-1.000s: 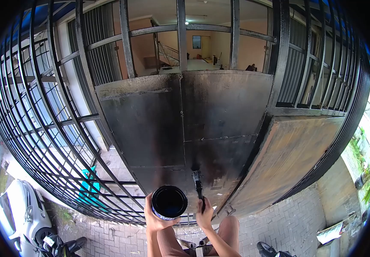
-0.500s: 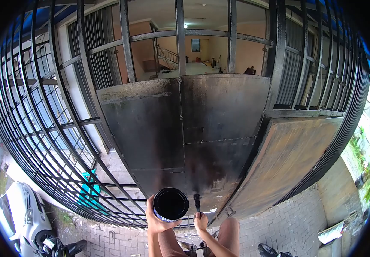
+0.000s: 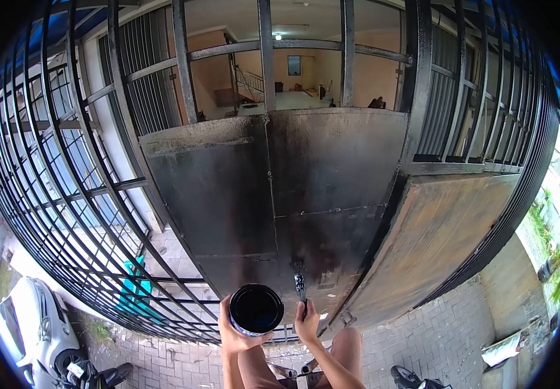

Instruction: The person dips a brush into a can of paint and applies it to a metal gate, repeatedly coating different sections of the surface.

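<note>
A can of black paint [image 3: 256,310] sits in my left hand [image 3: 231,330], whose fingers wrap round its side and base. The can's top is open toward me. My right hand [image 3: 306,322] grips the handle of a paintbrush [image 3: 300,285], bristles pointing up and away at the lower part of the metal gate panel [image 3: 332,175]. The bristle tips look to be at the panel, beside a dark wet patch; exact contact is hard to make out. The panel is mostly dark, with paler brownish patches low down and along its upper left edge.
Black bars [image 3: 79,175] curve along the left. An unevenly coloured, brownish panel [image 3: 432,240] stands at right. A white car [image 3: 37,324] and a motorcycle [image 3: 95,376] are at lower left, a teal object [image 3: 136,288] behind the bars. Paving [image 3: 396,350] lies below.
My right hand and the paintbrush have moved up and forward along the panel. The paint can in my left hand has stayed nearly still, and the view has shifted slightly.
</note>
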Demonstrator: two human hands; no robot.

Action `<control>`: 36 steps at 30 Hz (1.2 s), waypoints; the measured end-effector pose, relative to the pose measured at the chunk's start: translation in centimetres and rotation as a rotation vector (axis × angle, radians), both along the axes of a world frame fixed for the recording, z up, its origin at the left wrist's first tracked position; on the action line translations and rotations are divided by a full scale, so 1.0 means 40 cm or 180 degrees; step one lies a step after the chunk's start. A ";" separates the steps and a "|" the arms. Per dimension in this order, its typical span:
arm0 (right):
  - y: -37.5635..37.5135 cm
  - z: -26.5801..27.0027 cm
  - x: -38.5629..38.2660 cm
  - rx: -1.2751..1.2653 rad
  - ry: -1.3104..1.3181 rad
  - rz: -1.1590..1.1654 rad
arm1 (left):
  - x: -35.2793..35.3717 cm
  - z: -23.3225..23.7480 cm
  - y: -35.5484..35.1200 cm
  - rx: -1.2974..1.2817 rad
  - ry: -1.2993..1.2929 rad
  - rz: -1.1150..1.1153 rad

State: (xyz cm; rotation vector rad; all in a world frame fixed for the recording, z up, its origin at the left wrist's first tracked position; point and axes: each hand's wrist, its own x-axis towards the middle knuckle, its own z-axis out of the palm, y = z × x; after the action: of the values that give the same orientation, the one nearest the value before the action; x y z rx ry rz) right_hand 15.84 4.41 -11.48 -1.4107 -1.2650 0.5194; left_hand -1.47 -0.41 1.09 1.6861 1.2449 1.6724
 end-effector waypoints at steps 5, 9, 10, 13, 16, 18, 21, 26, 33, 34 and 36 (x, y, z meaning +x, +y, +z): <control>0.008 -0.130 -0.009 -0.0077 -0.0428 -0.0221 | 0.001 0.004 -0.002 -0.0022 0.0085 0.0046; -0.021 -0.202 -0.018 -0.0582 -0.0625 -0.0394 | 0.004 0.002 -0.001 0.0004 0.0051 0.0043; -0.026 -0.220 -0.018 -0.0780 -0.0607 -0.0396 | 0.005 0.006 0.001 0.0044 0.0051 0.0049; -0.031 -0.244 -0.011 -0.1213 -0.0215 -0.0332 | 0.004 0.011 -0.004 0.0079 0.0020 0.0046; 0.012 -0.191 -0.016 -0.1026 0.0539 -0.0007 | 0.005 0.007 -0.011 0.0011 -0.0026 0.0021; 0.023 -0.072 -0.030 -0.1048 0.1112 0.0066 | 0.001 0.005 -0.006 0.0024 0.0026 0.0031; -0.014 0.035 -0.023 -0.0578 0.0895 0.0258 | -0.005 -0.001 0.000 0.0104 -0.0032 0.0006; -0.028 0.126 -0.036 -0.0118 0.1067 0.0400 | -0.012 -0.010 -0.002 0.0021 0.0038 0.0057; 0.001 -0.240 -0.047 -0.0576 -0.0048 0.0020 | -0.007 -0.004 0.001 0.0105 0.0008 -0.0005; -0.012 -0.260 -0.043 -0.0656 0.0157 0.0018 | -0.010 -0.008 0.002 0.0086 0.0033 -0.0002; -0.030 -0.320 -0.024 -0.1283 -0.0045 -0.0103 | -0.015 -0.018 0.003 0.0043 0.0083 0.0000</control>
State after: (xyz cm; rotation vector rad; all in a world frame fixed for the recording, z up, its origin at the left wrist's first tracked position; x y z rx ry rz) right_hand 14.90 3.19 -24.28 -1.7673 -1.1882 0.7743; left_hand -2.09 -0.30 0.36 1.7212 1.2481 1.6675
